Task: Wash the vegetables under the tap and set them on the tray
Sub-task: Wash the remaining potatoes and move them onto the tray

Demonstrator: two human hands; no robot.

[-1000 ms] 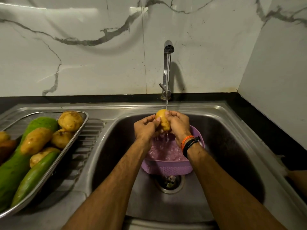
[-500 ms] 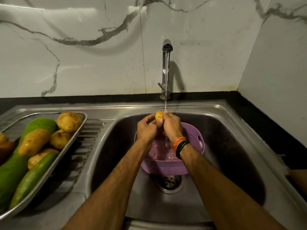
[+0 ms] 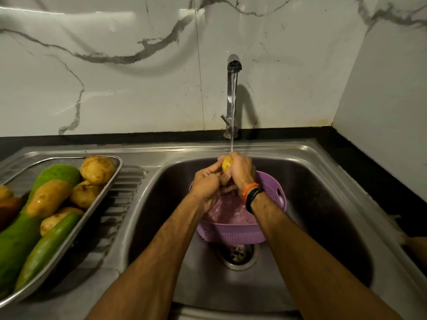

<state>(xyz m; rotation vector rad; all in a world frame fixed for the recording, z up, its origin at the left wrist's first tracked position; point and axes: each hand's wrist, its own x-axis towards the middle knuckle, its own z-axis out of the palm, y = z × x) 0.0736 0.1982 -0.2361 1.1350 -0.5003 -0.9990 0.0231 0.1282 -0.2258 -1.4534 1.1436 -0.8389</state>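
Note:
A small yellow potato [image 3: 226, 163] sits between both my hands under the thin stream from the tap [image 3: 233, 65]. My right hand [image 3: 240, 172] wraps around it from the right and hides most of it. My left hand [image 3: 206, 182] grips it from the left and below. Both hands hover over a purple plastic basket [image 3: 272, 192] in the sink, with water in its bottom. On the drainboard at the left stands a steel tray [image 3: 101, 199] with several potatoes [image 3: 97, 169] and long green vegetables [image 3: 44, 252].
The steel sink basin [image 3: 323, 215] has its drain [image 3: 236, 252] just in front of the basket. A black counter edge [image 3: 360, 162] runs behind and to the right. Marble wall panels close off the back and right side.
My hands have shifted around the potato, so that less of it shows now. They stay under the stream above the basket.

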